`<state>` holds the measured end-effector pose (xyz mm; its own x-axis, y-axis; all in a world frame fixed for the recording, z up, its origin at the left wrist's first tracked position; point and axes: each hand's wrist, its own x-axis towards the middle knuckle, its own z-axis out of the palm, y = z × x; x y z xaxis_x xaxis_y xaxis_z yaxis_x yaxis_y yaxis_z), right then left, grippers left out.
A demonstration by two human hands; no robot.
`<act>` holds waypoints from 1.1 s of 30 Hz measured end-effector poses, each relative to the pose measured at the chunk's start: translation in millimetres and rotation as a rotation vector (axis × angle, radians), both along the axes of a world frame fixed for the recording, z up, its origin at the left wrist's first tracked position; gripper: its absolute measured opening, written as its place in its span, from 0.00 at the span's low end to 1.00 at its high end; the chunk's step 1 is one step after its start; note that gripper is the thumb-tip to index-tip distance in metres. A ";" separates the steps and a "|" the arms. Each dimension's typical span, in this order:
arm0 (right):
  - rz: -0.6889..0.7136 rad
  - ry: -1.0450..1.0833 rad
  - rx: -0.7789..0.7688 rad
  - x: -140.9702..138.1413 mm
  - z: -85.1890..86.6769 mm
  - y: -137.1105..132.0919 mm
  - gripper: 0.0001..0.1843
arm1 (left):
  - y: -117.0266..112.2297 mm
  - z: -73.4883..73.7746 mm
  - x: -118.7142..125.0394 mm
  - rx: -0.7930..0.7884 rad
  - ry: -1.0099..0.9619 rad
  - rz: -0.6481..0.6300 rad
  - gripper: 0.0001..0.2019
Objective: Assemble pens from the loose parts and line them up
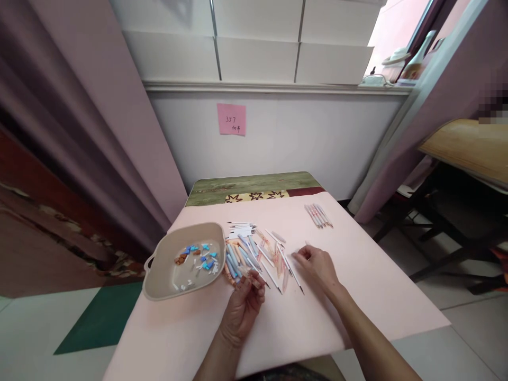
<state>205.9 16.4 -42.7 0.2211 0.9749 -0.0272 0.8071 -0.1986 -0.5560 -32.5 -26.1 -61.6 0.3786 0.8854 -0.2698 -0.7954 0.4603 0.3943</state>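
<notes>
- Gripping a translucent pen piece (pixel 254 279) in the left hand (pixel 242 306), with fingers curled closely about it, at the near edge of the pile.
- Bending thumb and fingers nearly together on the right hand (pixel 319 263), low over the bare cover just right of the pile; cannot tell whether pinching anything.
- Lying heaped between both hands and beyond them: pale blue, peach and clear pen barrels (pixel 234 254), many crossing one another.
- Scattered over and beside these, mostly at the right of the heap: white refills (pixel 273 275) with dark tips.
- Lined up behind the heap, roughly side by side: more refills, pointing sideways.
- Standing at the left of the heap, near it: a beige basin (pixel 161 267), with blue pieces (pixel 207 263), brown pieces (pixel 180 259) and small white pieces spread across the bottom.
- Laid in a neat row at the far right, well apart from the heap: several pens (pixel 318 216).
- Spread beneath everything: a pink cover (pixel 365 296) over the desk (pixel 214 186), leaving the green far end exposed.
</notes>
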 end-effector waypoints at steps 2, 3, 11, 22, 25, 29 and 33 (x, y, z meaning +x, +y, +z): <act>-0.143 -0.094 0.050 14.7 -0.7 8.1 0.15 | -0.1 -0.7 0.3 0.024 0.005 -0.005 0.12; -0.178 -0.141 0.017 22.3 -1.2 12.2 0.17 | -0.5 -0.9 0.6 0.049 0.019 -0.021 0.12; -0.067 -0.145 -0.098 21.6 -3.1 19.0 0.06 | -6.3 0.7 2.8 0.294 0.148 -0.214 0.10; 0.035 0.009 -0.097 -10.2 -2.0 5.6 0.14 | -4.7 4.7 7.0 0.222 0.231 -0.184 0.10; 0.017 0.029 -0.089 -6.9 -3.5 3.3 0.14 | -3.4 3.8 7.6 0.195 0.213 -0.157 0.11; -0.039 0.050 -0.061 -4.7 -6.3 4.7 0.14 | -3.6 4.2 7.3 0.184 0.204 -0.151 0.12; -0.024 0.001 -0.078 -8.4 -7.9 8.4 0.15 | -4.5 5.2 6.8 0.194 0.208 -0.179 0.12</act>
